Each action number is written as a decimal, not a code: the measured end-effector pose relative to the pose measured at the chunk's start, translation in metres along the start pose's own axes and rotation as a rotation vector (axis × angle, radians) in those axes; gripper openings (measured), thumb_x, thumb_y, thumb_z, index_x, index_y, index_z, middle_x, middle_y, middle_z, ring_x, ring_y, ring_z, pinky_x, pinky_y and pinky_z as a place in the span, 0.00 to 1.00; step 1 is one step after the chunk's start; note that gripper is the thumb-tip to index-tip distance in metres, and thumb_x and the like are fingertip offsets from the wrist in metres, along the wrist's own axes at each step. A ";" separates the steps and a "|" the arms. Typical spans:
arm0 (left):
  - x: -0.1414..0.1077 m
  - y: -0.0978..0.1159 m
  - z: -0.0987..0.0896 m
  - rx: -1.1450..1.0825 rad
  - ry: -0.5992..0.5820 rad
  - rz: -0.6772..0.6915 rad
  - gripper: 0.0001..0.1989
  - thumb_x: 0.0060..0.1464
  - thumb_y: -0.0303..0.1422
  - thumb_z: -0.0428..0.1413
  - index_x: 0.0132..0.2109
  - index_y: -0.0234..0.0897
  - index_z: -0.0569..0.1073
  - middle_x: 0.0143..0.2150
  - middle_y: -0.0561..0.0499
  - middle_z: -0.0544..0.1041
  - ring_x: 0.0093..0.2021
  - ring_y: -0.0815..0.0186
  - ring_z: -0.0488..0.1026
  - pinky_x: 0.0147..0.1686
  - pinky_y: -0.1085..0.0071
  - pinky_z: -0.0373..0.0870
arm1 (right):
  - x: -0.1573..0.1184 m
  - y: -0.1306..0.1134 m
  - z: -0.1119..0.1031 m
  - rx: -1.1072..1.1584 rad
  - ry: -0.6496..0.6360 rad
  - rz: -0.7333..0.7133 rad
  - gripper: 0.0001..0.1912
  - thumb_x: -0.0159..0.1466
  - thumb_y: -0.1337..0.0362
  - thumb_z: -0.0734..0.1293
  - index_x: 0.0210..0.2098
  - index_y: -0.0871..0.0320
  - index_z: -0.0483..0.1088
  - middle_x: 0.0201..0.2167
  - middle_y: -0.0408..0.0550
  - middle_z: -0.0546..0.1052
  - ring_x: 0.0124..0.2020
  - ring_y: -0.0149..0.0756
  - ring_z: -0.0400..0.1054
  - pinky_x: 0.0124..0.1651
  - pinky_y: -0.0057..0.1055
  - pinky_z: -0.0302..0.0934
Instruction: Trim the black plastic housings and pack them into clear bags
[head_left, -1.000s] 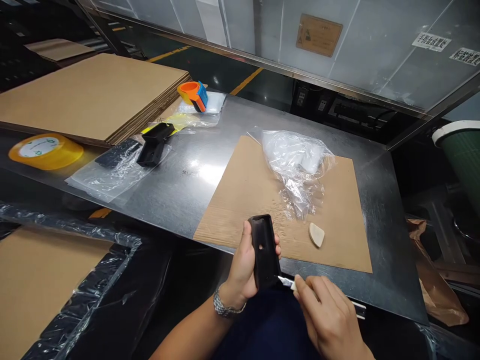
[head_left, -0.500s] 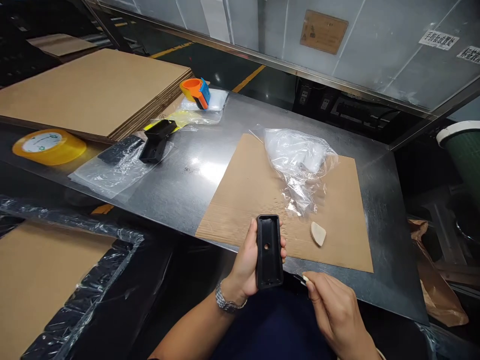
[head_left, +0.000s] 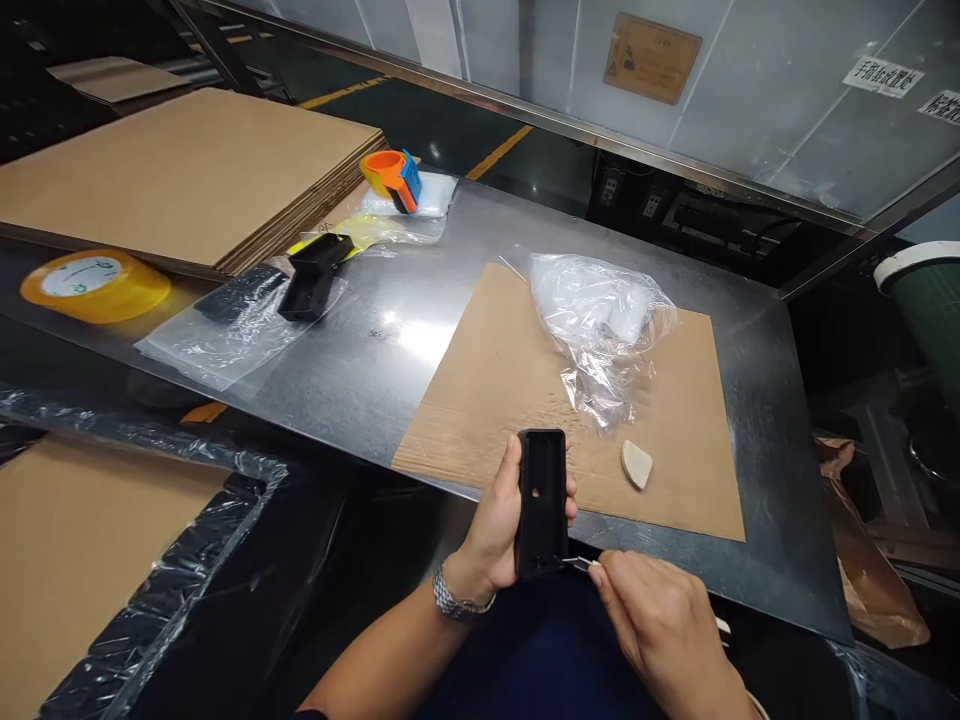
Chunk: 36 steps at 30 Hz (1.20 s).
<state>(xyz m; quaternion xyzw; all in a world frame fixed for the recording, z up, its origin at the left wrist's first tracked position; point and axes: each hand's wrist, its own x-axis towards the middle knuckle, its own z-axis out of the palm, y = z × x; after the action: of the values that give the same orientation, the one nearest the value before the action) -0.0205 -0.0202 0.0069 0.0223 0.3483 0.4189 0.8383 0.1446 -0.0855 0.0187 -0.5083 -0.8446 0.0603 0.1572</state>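
A black rectangular tray-like part [head_left: 543, 510] with a small hole in its floor stands lengthwise in my left hand [head_left: 495, 530], fingers wrapped round its sides. My right hand [head_left: 660, 615] pinches a slim light-handled tool [head_left: 583, 565], whose thin metal tip meets the lower right end of the black part. Beyond them a brown cardboard sheet [head_left: 495, 400] lies on the metal table [head_left: 360, 390]. On the sheet are a pale wedge-shaped piece [head_left: 637, 465] and a crumpled clear plastic bag [head_left: 600, 310].
At left lie a stack of cardboard [head_left: 187, 170], a yellow tape roll [head_left: 97, 287], an orange and blue tape dispenser [head_left: 394, 180] and other black parts [head_left: 311, 280] on plastic film. A metal frame [head_left: 525, 115] crosses the back. A green bin [head_left: 926, 310] is at right.
My right hand has moved left, bringing the tool's tip to the black part's lower end. The black part has shifted slightly right and tilted a little in my left hand.
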 end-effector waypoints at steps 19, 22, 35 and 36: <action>0.002 -0.008 0.001 0.059 0.057 0.022 0.28 0.54 0.52 0.43 0.47 0.35 0.70 0.28 0.49 0.71 0.23 0.69 0.70 0.20 0.76 0.66 | -0.006 0.000 0.000 -0.066 -0.062 0.008 0.18 0.68 0.63 0.52 0.23 0.56 0.58 0.14 0.38 0.64 0.14 0.28 0.58 0.22 0.29 0.41; 0.003 -0.009 0.000 -0.001 0.031 0.041 0.27 0.55 0.52 0.42 0.47 0.36 0.70 0.28 0.50 0.71 0.23 0.69 0.70 0.22 0.75 0.68 | -0.005 0.002 0.000 0.130 -0.192 0.113 0.17 0.69 0.62 0.51 0.24 0.56 0.58 0.15 0.37 0.65 0.14 0.26 0.58 0.21 0.27 0.43; 0.001 -0.009 0.003 -0.056 -0.041 0.171 0.28 0.56 0.52 0.39 0.49 0.36 0.68 0.27 0.50 0.71 0.24 0.68 0.70 0.25 0.74 0.68 | -0.008 -0.001 0.009 0.567 0.039 0.019 0.16 0.65 0.60 0.60 0.51 0.59 0.62 0.27 0.44 0.73 0.25 0.30 0.66 0.30 0.25 0.59; 0.001 -0.010 0.004 -0.050 -0.046 0.167 0.28 0.56 0.52 0.39 0.49 0.36 0.68 0.27 0.49 0.71 0.23 0.69 0.70 0.25 0.74 0.68 | -0.007 -0.001 0.010 0.498 0.046 -0.040 0.16 0.65 0.65 0.60 0.51 0.60 0.61 0.25 0.44 0.72 0.24 0.30 0.65 0.29 0.26 0.58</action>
<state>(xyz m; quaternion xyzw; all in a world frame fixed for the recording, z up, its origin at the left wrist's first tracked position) -0.0111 -0.0254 0.0058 0.0399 0.3151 0.4951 0.8087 0.1431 -0.0914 0.0085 -0.4383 -0.8099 0.2518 0.2977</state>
